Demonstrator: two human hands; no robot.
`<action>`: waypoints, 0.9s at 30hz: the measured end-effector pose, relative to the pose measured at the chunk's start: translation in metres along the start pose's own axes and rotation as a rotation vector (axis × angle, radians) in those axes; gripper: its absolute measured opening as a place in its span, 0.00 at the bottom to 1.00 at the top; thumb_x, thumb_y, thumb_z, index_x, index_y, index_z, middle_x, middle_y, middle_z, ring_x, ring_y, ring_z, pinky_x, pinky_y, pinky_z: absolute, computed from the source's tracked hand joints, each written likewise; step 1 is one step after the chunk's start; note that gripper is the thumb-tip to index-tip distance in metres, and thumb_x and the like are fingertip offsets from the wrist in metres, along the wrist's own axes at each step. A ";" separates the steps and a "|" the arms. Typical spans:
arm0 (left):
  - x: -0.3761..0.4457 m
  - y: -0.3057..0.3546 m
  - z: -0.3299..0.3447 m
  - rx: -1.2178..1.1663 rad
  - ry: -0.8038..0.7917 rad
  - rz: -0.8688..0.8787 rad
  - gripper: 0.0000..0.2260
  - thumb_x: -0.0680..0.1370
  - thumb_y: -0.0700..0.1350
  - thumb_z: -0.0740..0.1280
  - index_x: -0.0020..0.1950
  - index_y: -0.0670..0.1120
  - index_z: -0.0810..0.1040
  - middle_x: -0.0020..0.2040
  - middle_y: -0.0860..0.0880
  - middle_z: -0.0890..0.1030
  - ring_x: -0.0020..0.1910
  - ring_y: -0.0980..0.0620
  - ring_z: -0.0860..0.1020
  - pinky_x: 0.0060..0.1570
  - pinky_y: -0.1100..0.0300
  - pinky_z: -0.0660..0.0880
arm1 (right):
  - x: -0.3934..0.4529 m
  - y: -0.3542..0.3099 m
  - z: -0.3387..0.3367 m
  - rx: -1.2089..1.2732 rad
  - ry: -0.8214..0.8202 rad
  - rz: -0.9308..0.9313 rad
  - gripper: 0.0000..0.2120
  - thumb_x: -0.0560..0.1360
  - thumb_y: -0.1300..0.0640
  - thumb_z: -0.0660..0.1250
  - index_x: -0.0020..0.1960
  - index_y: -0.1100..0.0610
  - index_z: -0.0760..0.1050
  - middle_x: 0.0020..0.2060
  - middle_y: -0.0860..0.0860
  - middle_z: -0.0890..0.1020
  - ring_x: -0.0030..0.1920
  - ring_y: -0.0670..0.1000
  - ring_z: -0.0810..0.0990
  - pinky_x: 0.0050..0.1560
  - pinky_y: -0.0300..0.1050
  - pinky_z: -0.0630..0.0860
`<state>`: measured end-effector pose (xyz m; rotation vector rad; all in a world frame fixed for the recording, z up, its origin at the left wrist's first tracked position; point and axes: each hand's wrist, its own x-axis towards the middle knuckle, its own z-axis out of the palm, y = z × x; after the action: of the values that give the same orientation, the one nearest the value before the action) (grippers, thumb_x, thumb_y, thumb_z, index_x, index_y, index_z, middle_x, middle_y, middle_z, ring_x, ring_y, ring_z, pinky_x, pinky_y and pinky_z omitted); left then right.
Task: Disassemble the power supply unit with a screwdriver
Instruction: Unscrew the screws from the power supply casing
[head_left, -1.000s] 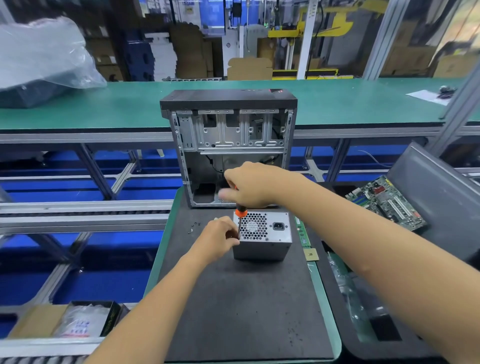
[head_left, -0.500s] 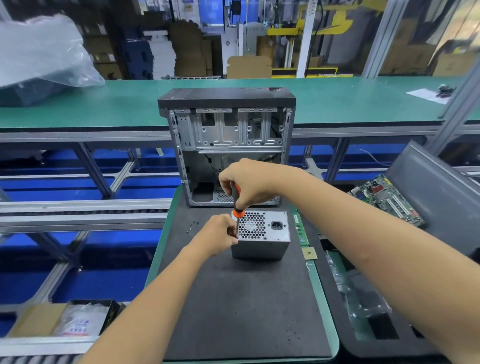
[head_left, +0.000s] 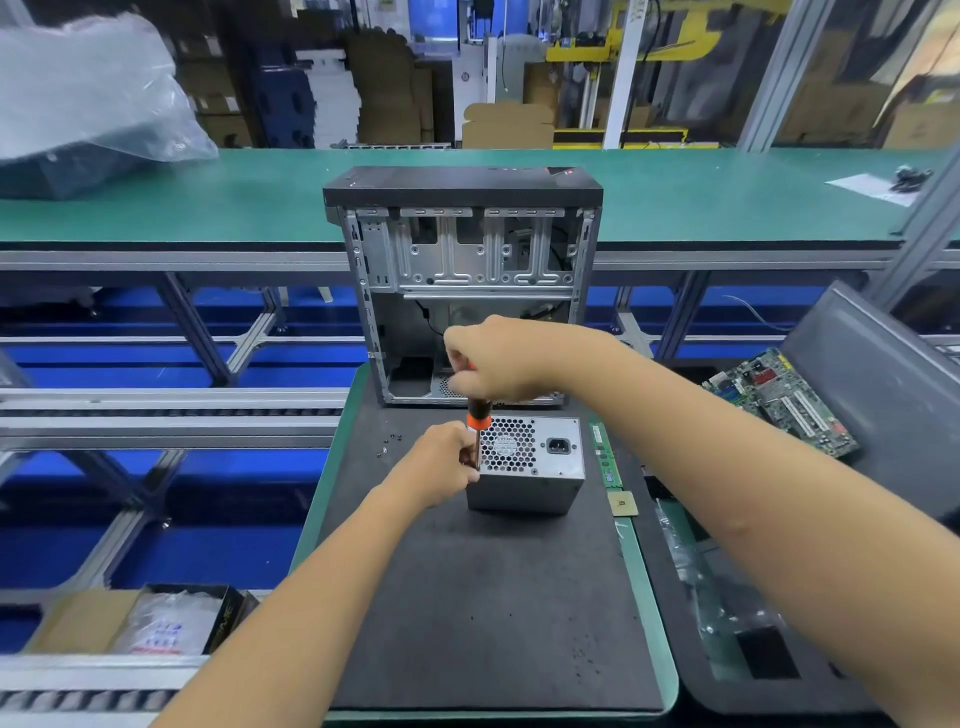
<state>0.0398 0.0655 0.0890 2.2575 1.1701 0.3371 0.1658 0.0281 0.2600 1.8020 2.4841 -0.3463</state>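
Power supply unit (head_left: 527, 465) sits on the dark foam mat (head_left: 483, 597) of your bench, just in front of the open computer case (head_left: 462, 280), fan grille and power socket facing up. Your right hand (head_left: 498, 364) grips the screwdriver (head_left: 477, 418) from above, fingers curled round the top of its handle; the shaft stands nearly upright, with its orange collar at the unit's top left corner. Your left hand (head_left: 441, 462) rests against the unit's left side, fingers curled narrowly about the lower shaft, steadying it; whether they truly pinch it you cannot tell. A few small screws (head_left: 389, 446) lie loose on the mat left of the unit. A memory stick (head_left: 605, 454) and a small processor chip (head_left: 622, 503) lie just right of it. Further right, a motherboard (head_left: 779, 402) lies in a grey tray (head_left: 883, 374).
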 end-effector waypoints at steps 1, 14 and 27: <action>0.000 -0.001 0.001 -0.004 0.004 0.001 0.06 0.69 0.33 0.71 0.39 0.41 0.76 0.42 0.47 0.77 0.41 0.47 0.77 0.46 0.52 0.77 | -0.003 0.001 -0.003 0.009 -0.010 -0.048 0.08 0.76 0.55 0.64 0.53 0.57 0.70 0.38 0.48 0.74 0.38 0.50 0.72 0.33 0.44 0.65; -0.003 -0.004 0.005 0.012 0.032 0.021 0.07 0.71 0.35 0.72 0.39 0.42 0.75 0.41 0.50 0.73 0.39 0.49 0.74 0.59 0.52 0.67 | -0.001 0.004 0.006 -0.017 0.038 0.010 0.08 0.78 0.54 0.61 0.48 0.59 0.73 0.41 0.54 0.79 0.44 0.58 0.78 0.39 0.49 0.72; 0.001 -0.003 0.004 0.023 0.023 0.024 0.10 0.68 0.32 0.72 0.36 0.44 0.74 0.38 0.54 0.73 0.39 0.51 0.75 0.40 0.63 0.72 | -0.003 -0.001 0.008 -0.172 0.070 0.022 0.09 0.82 0.51 0.55 0.49 0.57 0.64 0.36 0.51 0.69 0.34 0.50 0.68 0.30 0.46 0.60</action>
<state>0.0402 0.0662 0.0837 2.2948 1.1647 0.3621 0.1652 0.0233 0.2533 1.8003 2.4508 -0.0664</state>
